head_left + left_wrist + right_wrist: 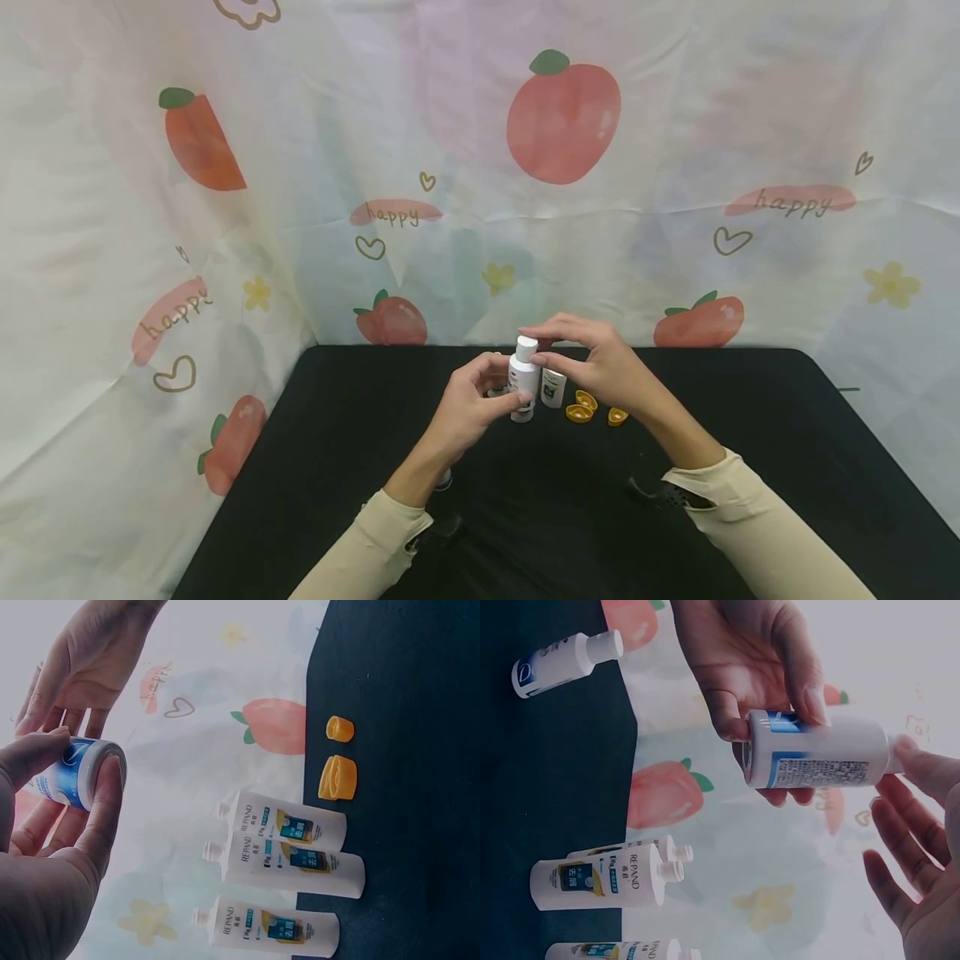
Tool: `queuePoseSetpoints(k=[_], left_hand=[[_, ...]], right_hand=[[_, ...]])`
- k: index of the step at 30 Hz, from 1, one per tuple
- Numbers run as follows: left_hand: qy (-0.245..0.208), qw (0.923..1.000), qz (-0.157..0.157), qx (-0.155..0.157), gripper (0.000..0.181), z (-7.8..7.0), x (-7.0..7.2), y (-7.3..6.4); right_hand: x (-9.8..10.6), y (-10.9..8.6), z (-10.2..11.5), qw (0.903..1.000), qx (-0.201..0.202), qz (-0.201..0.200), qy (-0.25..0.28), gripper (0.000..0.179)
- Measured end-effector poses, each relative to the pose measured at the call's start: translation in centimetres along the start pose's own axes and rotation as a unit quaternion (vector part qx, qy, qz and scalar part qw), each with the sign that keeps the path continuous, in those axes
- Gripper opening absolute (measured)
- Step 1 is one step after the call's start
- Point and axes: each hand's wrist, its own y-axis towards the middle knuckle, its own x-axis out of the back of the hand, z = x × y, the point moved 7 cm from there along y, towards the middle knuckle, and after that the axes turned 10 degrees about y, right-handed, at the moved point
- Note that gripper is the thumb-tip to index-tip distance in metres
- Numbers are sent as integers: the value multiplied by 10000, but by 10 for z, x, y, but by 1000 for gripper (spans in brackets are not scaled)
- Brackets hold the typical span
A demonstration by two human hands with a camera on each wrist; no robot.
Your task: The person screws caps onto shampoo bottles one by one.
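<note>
A small white bottle with a blue label [821, 746] is held up above the table, tilted in the wrist views. My left hand [470, 406] grips its lower body between thumb and fingers, thumb across the front. At the top, my right hand [588, 358] pinches the white cap [527, 347] between thumb and fingers; its other fingers spread loosely in the right wrist view. Just behind the held bottle stand three white REPAND bottles [300, 862] with narrow bare necks. The held bottle and my left hand partly cover them in the head view.
Yellow flip-top caps [339, 778] lie on the black table [750, 433], right of the standing bottles. Another capped white-and-blue bottle [562, 666] stands to the left, mostly behind my left forearm in the head view. A fruit-printed curtain [465, 108] hangs behind the table.
</note>
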Motion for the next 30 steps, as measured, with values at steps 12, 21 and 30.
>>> queuePoseSetpoints(k=[12, 21, 30], left_hand=[[-45, 9999, -59, -73, 41, 0, 2, 0], [10, 9999, 6, -135, 39, 0, 1, -2], [-107, 9998, 60, -185, 39, 0, -1, -2]], right_hand=[[6, -6, -31, 9998, -116, -116, -66, 36], [5, -10, -39, 9992, -357, -155, -79, 31], [3, -7, -38, 9997, -228, 3, 109, 38]])
